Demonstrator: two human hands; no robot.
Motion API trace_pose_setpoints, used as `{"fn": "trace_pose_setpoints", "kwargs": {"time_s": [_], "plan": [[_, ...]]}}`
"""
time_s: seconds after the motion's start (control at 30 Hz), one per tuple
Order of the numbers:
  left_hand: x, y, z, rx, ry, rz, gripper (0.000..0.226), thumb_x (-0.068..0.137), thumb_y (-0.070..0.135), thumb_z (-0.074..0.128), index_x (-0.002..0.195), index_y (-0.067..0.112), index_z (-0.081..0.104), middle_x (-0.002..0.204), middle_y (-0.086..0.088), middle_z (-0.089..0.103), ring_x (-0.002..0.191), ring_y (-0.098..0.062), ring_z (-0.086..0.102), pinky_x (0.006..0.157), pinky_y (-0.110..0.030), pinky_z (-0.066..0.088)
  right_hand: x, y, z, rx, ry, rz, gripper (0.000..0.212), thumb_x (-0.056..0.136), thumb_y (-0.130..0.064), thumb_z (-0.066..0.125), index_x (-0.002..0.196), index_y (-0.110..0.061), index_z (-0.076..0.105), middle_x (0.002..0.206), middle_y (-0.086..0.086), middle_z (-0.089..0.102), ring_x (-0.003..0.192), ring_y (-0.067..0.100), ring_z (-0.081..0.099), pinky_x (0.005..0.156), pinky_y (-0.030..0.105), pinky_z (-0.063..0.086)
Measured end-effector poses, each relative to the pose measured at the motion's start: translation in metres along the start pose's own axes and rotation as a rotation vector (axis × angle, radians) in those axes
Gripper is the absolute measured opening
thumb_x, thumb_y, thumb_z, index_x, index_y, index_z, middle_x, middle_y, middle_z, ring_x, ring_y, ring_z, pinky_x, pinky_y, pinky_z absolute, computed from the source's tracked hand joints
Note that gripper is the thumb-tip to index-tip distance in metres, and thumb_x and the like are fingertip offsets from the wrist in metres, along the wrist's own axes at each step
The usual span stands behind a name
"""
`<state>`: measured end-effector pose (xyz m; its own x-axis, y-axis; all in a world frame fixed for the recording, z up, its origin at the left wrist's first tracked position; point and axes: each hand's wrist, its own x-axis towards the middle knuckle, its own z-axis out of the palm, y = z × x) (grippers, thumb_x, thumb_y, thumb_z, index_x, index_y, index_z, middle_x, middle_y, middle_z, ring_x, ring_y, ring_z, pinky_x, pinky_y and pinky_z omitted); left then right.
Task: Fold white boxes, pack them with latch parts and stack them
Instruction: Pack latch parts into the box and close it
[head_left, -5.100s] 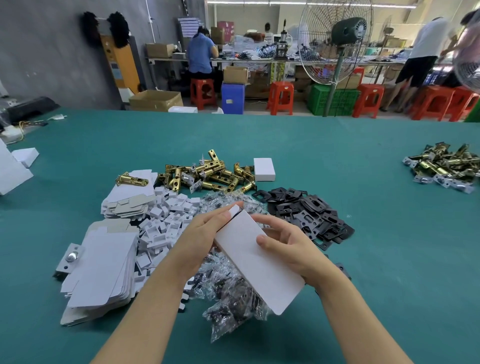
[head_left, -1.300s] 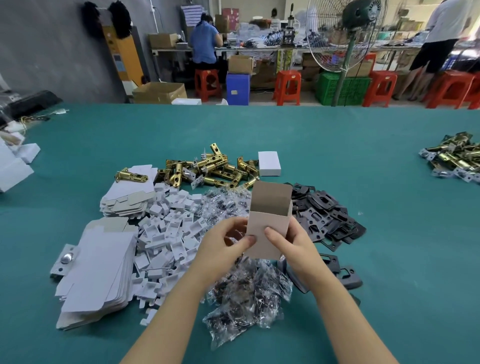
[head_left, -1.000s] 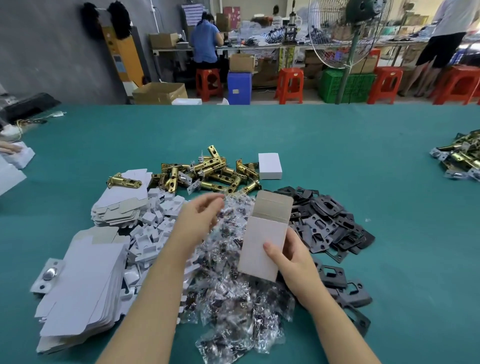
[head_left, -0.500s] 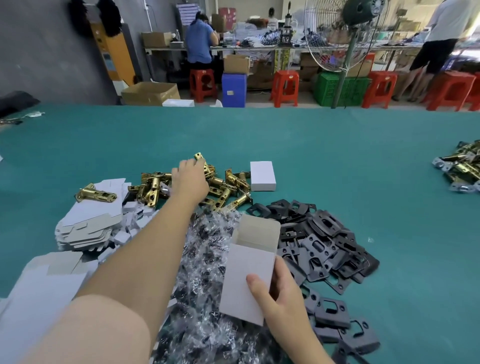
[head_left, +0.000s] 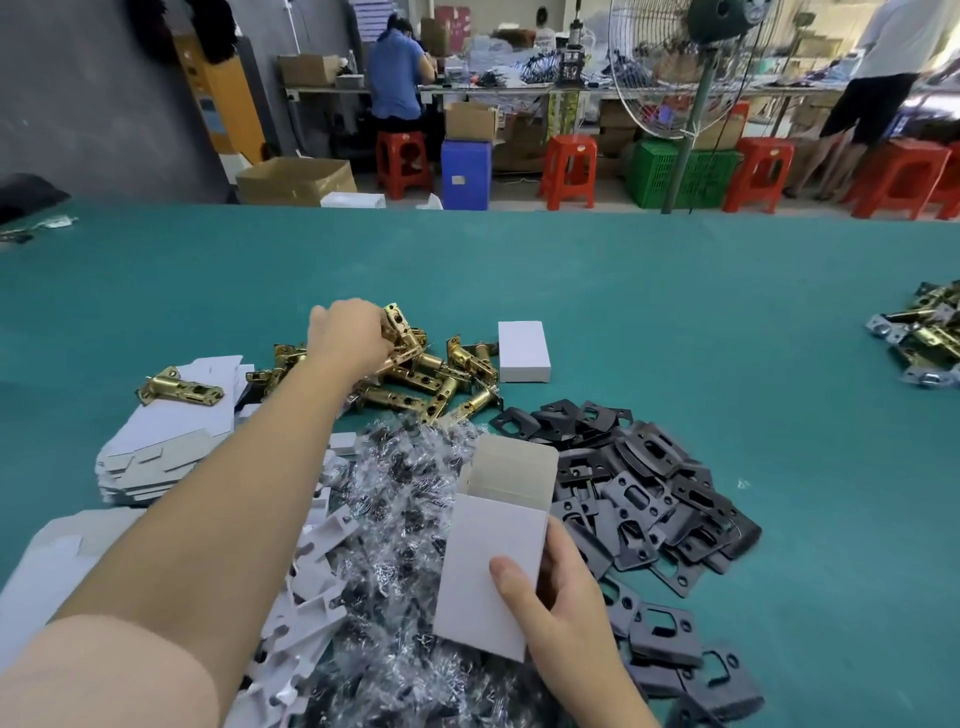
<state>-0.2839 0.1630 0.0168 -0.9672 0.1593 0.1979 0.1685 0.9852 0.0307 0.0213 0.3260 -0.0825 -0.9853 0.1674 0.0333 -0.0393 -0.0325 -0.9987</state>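
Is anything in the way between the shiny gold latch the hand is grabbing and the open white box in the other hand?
Nothing visible blocks it. The left hand grips a brass latch in the pile. The right hand holds the open white cardboard box nearer, its flap up, above the clear plastic screw bags. Only open air lies between.

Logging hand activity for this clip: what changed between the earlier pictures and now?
The left hand let go of the folded white box, reached forward to the pile of brass latches and now grips one. The right hand, which shared the box before, holds it alone, top flap open. The closed white box, black plates, plastic bags and flat cardboard blanks lie where they did.
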Motion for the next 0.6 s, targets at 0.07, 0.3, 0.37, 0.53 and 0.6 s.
{"fn": "trace_pose_setpoints", "kwargs": {"time_s": [0.07,0.3,0.37,0.53,0.6], "plan": [[-0.017,-0.007,-0.021,-0.077,0.111,-0.007,0.018,0.097,0.035,0.065,0.109,0.024,0.071,0.105,-0.002,0.072,0.105,-0.028,0.060,0.094,-0.041,0.041,0.000,-0.002,0.000,0.008,-0.010,-0.006,0.046,0.080,-0.059,0.070,0.123,-0.057,0.055,0.121,-0.017,0.070,0.107,0.009,0.069,0.079,0.026,0.061],[-0.112,-0.016,-0.114,-0.519,0.175,0.173,0.011,0.088,0.034,0.077,0.097,0.027,0.077,0.086,0.011,0.073,0.083,-0.013,0.068,0.076,-0.032,0.055,0.000,-0.007,-0.001,0.007,-0.024,-0.013,0.063,0.079,-0.055,0.073,0.136,-0.034,0.056,0.122,-0.016,0.071,0.109,0.007,0.069,0.082,0.023,0.058],[-0.138,-0.014,-0.137,-0.654,0.154,0.223,0.008,0.086,0.028,0.080,0.093,0.029,0.078,0.079,0.015,0.074,0.074,-0.003,0.069,0.068,-0.021,0.053,0.000,-0.008,-0.001,-0.003,-0.025,-0.019,0.065,0.080,-0.054,0.075,0.137,-0.030,0.056,0.123,-0.015,0.071,0.111,0.008,0.069,0.083,0.024,0.059],[-0.188,0.002,-0.155,-1.202,-0.037,0.304,0.017,0.084,0.008,0.078,0.094,0.022,0.081,0.086,0.002,0.079,0.079,-0.010,0.075,0.072,-0.015,0.056,-0.001,-0.008,-0.001,0.018,-0.063,-0.024,0.057,0.089,-0.035,0.074,0.141,-0.029,0.052,0.125,-0.012,0.071,0.114,0.010,0.068,0.085,0.024,0.058],[-0.202,0.017,-0.143,-1.277,-0.077,0.284,0.019,0.082,0.008,0.078,0.092,0.024,0.081,0.087,0.001,0.079,0.079,-0.009,0.073,0.074,-0.020,0.058,-0.002,-0.008,-0.001,0.043,-0.075,-0.011,0.059,0.087,-0.033,0.075,0.141,-0.031,0.050,0.125,-0.010,0.071,0.114,0.011,0.068,0.084,0.025,0.058]]}}
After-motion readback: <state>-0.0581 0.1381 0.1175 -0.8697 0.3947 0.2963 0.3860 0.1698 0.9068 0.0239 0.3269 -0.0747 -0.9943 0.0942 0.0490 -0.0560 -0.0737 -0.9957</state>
